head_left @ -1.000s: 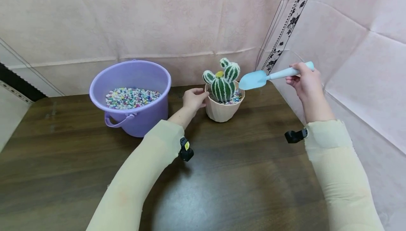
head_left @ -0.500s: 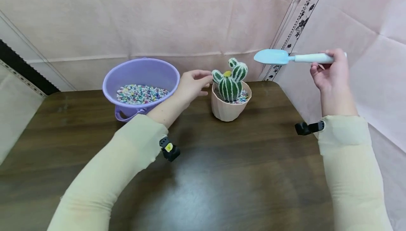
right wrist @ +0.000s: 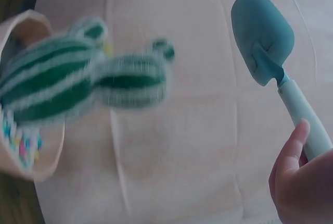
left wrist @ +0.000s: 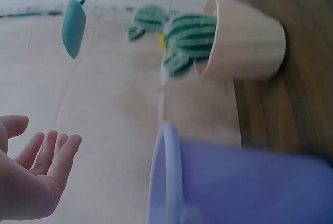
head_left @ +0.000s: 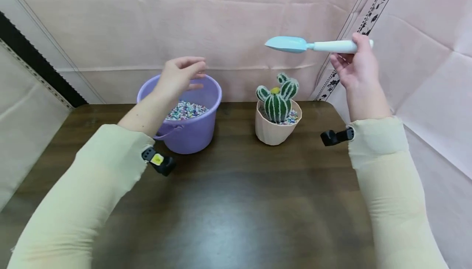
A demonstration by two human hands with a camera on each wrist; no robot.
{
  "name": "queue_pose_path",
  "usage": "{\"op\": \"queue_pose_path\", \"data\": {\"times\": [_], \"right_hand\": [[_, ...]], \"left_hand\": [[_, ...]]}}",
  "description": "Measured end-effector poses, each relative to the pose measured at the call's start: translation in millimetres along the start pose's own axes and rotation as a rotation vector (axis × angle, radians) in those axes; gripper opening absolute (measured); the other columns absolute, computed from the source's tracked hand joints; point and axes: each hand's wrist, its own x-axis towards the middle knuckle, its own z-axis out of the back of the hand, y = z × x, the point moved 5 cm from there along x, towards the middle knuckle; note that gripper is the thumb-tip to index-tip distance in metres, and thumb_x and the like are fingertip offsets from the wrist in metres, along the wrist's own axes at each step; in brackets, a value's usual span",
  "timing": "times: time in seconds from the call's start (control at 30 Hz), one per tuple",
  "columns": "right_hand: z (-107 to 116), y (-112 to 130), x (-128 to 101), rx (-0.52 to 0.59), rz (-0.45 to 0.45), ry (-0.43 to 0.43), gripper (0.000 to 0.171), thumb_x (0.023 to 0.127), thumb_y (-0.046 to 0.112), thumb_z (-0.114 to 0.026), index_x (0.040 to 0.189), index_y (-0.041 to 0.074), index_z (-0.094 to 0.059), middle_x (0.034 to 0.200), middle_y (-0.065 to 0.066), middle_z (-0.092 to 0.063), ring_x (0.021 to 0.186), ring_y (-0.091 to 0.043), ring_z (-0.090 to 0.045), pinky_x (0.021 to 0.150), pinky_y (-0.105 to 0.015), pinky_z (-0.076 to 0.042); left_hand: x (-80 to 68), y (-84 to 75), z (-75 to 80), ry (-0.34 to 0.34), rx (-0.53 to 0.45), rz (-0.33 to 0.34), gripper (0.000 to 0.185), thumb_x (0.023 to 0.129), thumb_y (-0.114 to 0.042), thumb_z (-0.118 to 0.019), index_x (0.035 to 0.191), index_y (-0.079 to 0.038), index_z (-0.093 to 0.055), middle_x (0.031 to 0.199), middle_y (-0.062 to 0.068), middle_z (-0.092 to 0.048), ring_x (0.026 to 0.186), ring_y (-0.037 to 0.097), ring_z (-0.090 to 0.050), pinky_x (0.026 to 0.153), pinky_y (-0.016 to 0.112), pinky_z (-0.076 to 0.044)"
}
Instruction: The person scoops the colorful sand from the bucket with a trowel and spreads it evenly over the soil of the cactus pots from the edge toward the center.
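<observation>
My right hand (head_left: 359,62) grips the white handle of a light-blue garden trowel (head_left: 289,44), raised above and behind the potted cactus. In the right wrist view the trowel blade (right wrist: 263,31) carries nothing that I can see. My left hand (head_left: 180,76) hovers over the purple bucket (head_left: 193,135), its fingers relaxed and holding nothing. Small multicoloured pebbles (head_left: 187,110) lie inside the bucket, partly hidden by that hand. The knitted green-and-white cactus (head_left: 277,106) stands upright in a pale pink pot (head_left: 273,133), with similar pebbles around its base.
Everything stands on a dark wooden table (head_left: 228,195), the bucket left of the pot with a gap between them. Pale cloth (head_left: 236,27) hangs behind the table and along its right side.
My left hand has left the pot's rim and moved left over the bucket. The right hand has lifted the trowel up and away from the pot.
</observation>
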Motion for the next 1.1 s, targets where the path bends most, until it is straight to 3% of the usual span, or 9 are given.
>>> {"op": "queue_pose_path", "data": {"times": [0.13,0.23,0.5,0.63,0.7,0.8,0.87,0.93,1.1], "right_hand": [[-22.5,-17.8,-1.3,0.008,-0.022,0.045,0.016,0.085,0.016,-0.067,0.095,0.008,-0.057,0.088,-0.012,-0.06,0.079,-0.025,-0.062,0.079,-0.033,-0.059],[-38.7,-35.0,-3.9,0.005,-0.045,0.088,0.017,0.085,0.013,-0.067,0.097,0.007,-0.055,0.096,-0.013,-0.057,0.086,-0.029,-0.063,0.087,-0.039,-0.057],[-67.5,-90.8,-13.8,-0.162,-0.062,0.241,0.008,0.088,0.006,-0.061,0.088,0.002,-0.054,0.087,-0.013,-0.057,0.077,-0.025,-0.062,0.072,-0.035,-0.061],[-74.5,-118.4,-14.5,-0.243,-0.057,0.273,0.006,0.089,0.004,-0.058,0.084,0.002,-0.056,0.079,-0.01,-0.057,0.069,-0.021,-0.062,0.062,-0.03,-0.061],[-74.8,-129.6,-13.5,-0.284,-0.053,0.283,0.008,0.09,0.006,-0.056,0.083,0.002,-0.058,0.078,-0.008,-0.057,0.066,-0.019,-0.061,0.059,-0.027,-0.06],[-73.3,-143.3,-11.8,-0.354,-0.049,0.285,0.008,0.09,0.008,-0.056,0.085,0.003,-0.059,0.08,-0.006,-0.056,0.065,-0.017,-0.06,0.058,-0.024,-0.059],[-72.1,-151.7,-11.0,-0.409,-0.039,0.285,0.006,0.09,0.008,-0.055,0.085,0.005,-0.058,0.082,-0.005,-0.056,0.065,-0.015,-0.06,0.059,-0.023,-0.059],[-71.5,-160.3,-11.6,-0.465,-0.024,0.279,0.005,0.09,0.007,-0.056,0.085,0.006,-0.056,0.083,-0.005,-0.056,0.066,-0.014,-0.061,0.063,-0.025,-0.06],[-76.6,-185.6,-16.8,-0.632,0.053,0.277,0.003,0.086,0.005,-0.057,0.084,0.004,-0.055,0.084,-0.004,-0.054,0.076,-0.019,-0.064,0.079,-0.034,-0.06]], "left_hand": [[-1.7,4.1,27.6,-0.044,-0.027,0.007,0.042,0.091,-0.022,-0.061,0.13,-0.007,-0.054,0.113,-0.001,-0.06,0.102,0.013,-0.059,0.081,0.022,-0.057],[-1.3,11.6,47.8,-0.081,-0.051,0.014,0.044,0.091,-0.022,-0.06,0.131,-0.006,-0.053,0.105,-0.004,-0.061,0.101,0.013,-0.059,0.075,0.019,-0.058],[-0.8,44.5,98.3,-0.22,0.06,0.069,0.05,0.091,-0.026,-0.059,0.135,-0.005,-0.048,0.106,-0.007,-0.055,0.09,0.002,-0.057,0.08,0.016,-0.056],[-3.8,61.9,116.6,-0.253,0.101,0.112,0.056,0.091,-0.029,-0.059,0.139,-0.007,-0.043,0.117,-0.001,-0.055,0.104,0.01,-0.058,0.085,0.014,-0.053],[-4.3,70.0,123.0,-0.277,0.065,0.114,0.058,0.09,-0.027,-0.061,0.14,-0.005,-0.041,0.113,-0.002,-0.056,0.104,0.01,-0.058,0.083,0.012,-0.053],[-3.5,81.3,128.0,-0.303,0.072,0.138,0.059,0.09,-0.026,-0.061,0.141,-0.007,-0.039,0.126,0.002,-0.055,0.105,0.01,-0.057,0.087,0.013,-0.052],[-1.3,89.0,126.7,-0.286,0.054,0.15,0.061,0.09,-0.024,-0.061,0.142,-0.005,-0.036,0.133,0.006,-0.053,0.104,0.008,-0.058,0.086,0.013,-0.052],[1.0,97.0,122.8,-0.248,0.073,0.186,0.062,0.092,-0.026,-0.058,0.145,-0.006,-0.032,0.146,0.014,-0.041,0.109,0.009,-0.057,0.088,0.014,-0.051],[3.5,109.1,112.1,-0.191,0.03,0.206,0.061,0.094,-0.025,-0.054,0.145,-0.003,-0.029,0.147,0.02,-0.036,0.097,0.004,-0.06,0.074,0.008,-0.053]]}}
